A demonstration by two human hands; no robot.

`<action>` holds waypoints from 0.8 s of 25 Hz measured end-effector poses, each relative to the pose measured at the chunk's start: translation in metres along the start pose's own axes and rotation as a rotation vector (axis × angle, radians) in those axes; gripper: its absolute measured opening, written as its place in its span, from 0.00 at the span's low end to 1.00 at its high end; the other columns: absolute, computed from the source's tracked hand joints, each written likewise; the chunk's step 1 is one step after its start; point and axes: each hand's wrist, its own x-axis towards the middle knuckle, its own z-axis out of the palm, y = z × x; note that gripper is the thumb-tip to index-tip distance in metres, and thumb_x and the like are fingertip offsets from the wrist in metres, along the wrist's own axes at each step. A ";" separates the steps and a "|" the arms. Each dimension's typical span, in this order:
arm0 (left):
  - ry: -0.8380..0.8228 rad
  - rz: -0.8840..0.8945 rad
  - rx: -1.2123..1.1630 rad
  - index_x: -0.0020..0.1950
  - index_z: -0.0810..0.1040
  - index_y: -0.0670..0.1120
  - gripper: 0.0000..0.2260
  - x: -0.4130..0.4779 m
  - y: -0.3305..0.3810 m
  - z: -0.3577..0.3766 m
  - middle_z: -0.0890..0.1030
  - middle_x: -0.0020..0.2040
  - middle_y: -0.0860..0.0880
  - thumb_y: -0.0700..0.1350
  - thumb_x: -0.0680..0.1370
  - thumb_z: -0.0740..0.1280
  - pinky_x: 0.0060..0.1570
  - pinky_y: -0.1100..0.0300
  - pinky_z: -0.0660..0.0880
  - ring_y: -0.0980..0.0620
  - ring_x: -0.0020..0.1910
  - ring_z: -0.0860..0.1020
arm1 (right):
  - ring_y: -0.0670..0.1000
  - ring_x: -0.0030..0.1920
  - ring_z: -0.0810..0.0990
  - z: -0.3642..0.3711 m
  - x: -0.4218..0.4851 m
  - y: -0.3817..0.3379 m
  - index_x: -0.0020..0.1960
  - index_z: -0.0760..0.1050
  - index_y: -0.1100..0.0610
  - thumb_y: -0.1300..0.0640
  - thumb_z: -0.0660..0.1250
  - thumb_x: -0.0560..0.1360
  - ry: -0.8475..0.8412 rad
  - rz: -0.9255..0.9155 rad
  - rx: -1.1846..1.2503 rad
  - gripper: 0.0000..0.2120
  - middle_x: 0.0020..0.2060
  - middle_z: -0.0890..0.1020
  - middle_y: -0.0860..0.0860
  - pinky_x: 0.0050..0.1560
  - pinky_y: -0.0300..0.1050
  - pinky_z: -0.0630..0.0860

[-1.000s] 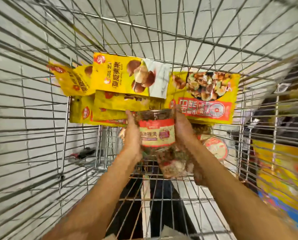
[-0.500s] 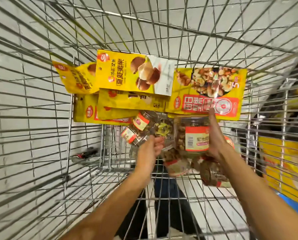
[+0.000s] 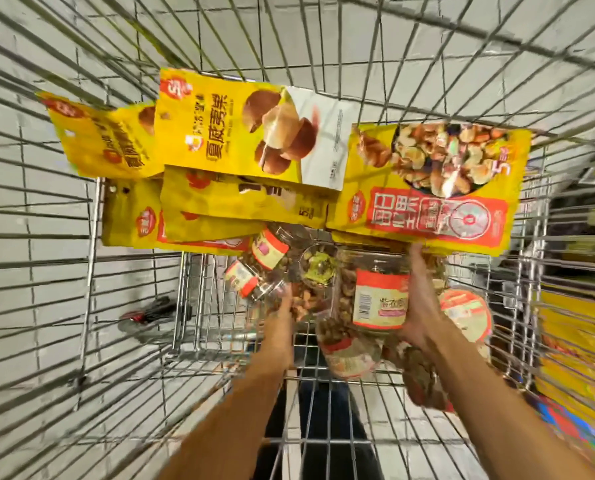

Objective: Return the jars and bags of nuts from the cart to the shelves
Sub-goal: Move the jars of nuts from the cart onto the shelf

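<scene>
Head: right hand (image 3: 421,308) round jar (image 3: 375,301), left (image 3: 282,318) alongside

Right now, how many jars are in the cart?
7 jars: one in the right hand, one at the left hand, two left of it, two below, one far right; bags may hide more.

Bags (image 3: 247,140) piled at the far end of the cart (image 3: 220,317); jars (image 3: 266,252) lie before them — one in the right hand (image 3: 422,303).

Yellow nut bags (image 3: 247,140) lay heaped across the far end of the cart (image 3: 92,237). Nearer, clear red-labelled jars (image 3: 265,251) lay tumbled; the upright jar (image 3: 375,299) at right sat gripped in the right hand (image 3: 422,306).
</scene>
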 end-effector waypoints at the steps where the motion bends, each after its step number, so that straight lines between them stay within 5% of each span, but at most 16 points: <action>1: -0.007 0.011 -0.012 0.63 0.74 0.46 0.26 0.006 -0.001 0.010 0.75 0.66 0.44 0.62 0.75 0.60 0.70 0.41 0.60 0.43 0.67 0.70 | 0.53 0.37 0.85 -0.002 0.003 0.002 0.54 0.76 0.50 0.31 0.45 0.74 -0.012 0.007 -0.011 0.30 0.39 0.86 0.53 0.29 0.48 0.80; 3: 0.015 0.048 -0.085 0.63 0.75 0.44 0.27 0.020 -0.003 0.024 0.78 0.62 0.43 0.62 0.74 0.61 0.66 0.44 0.68 0.44 0.62 0.75 | 0.53 0.36 0.85 -0.006 0.009 0.005 0.52 0.76 0.50 0.31 0.45 0.75 -0.028 0.027 -0.033 0.29 0.37 0.86 0.53 0.28 0.47 0.80; 5: 0.160 0.079 -0.201 0.52 0.79 0.45 0.20 0.031 -0.003 0.031 0.82 0.49 0.47 0.61 0.73 0.66 0.50 0.59 0.79 0.48 0.49 0.80 | 0.54 0.36 0.85 -0.009 0.013 0.004 0.55 0.76 0.51 0.31 0.45 0.74 -0.050 0.042 -0.041 0.31 0.38 0.86 0.54 0.30 0.47 0.80; 7: 0.350 0.112 -0.134 0.41 0.73 0.44 0.19 0.032 -0.004 0.033 0.75 0.37 0.53 0.60 0.72 0.68 0.33 0.67 0.74 0.54 0.37 0.75 | 0.53 0.37 0.85 -0.010 0.011 0.002 0.58 0.75 0.52 0.31 0.46 0.74 -0.044 0.044 -0.041 0.32 0.40 0.86 0.53 0.32 0.48 0.79; 9: 0.402 0.085 -0.026 0.47 0.72 0.42 0.24 0.025 -0.004 0.021 0.75 0.38 0.52 0.63 0.71 0.67 0.42 0.62 0.72 0.52 0.39 0.74 | 0.52 0.37 0.85 -0.005 0.004 -0.004 0.55 0.76 0.51 0.32 0.45 0.75 -0.039 0.018 -0.071 0.31 0.39 0.86 0.52 0.34 0.48 0.79; 12: 0.171 0.055 -0.017 0.58 0.79 0.40 0.38 -0.008 0.014 -0.009 0.84 0.49 0.44 0.70 0.63 0.66 0.57 0.49 0.76 0.45 0.50 0.81 | 0.52 0.36 0.85 0.018 -0.019 -0.028 0.49 0.79 0.51 0.32 0.44 0.75 -0.075 -0.019 -0.075 0.31 0.36 0.86 0.52 0.32 0.48 0.81; 14: 0.022 0.090 0.045 0.56 0.81 0.45 0.37 -0.043 0.034 -0.026 0.83 0.53 0.43 0.71 0.60 0.65 0.62 0.43 0.73 0.43 0.56 0.80 | 0.52 0.35 0.85 0.041 -0.050 -0.049 0.43 0.83 0.51 0.31 0.43 0.75 -0.120 -0.061 -0.091 0.35 0.36 0.86 0.53 0.33 0.48 0.81; 18: -0.254 0.170 0.005 0.61 0.79 0.45 0.37 -0.129 0.099 -0.036 0.81 0.57 0.42 0.68 0.61 0.64 0.48 0.52 0.80 0.44 0.56 0.80 | 0.54 0.37 0.85 0.078 -0.127 -0.081 0.51 0.78 0.54 0.30 0.44 0.74 -0.175 -0.193 0.007 0.35 0.37 0.86 0.55 0.38 0.49 0.82; 20: -0.485 0.177 -0.091 0.66 0.75 0.43 0.39 -0.182 0.130 -0.032 0.79 0.61 0.41 0.67 0.62 0.64 0.52 0.47 0.79 0.43 0.59 0.78 | 0.54 0.36 0.84 0.085 -0.174 -0.085 0.54 0.77 0.55 0.32 0.44 0.76 -0.200 -0.287 0.113 0.34 0.38 0.85 0.55 0.38 0.49 0.82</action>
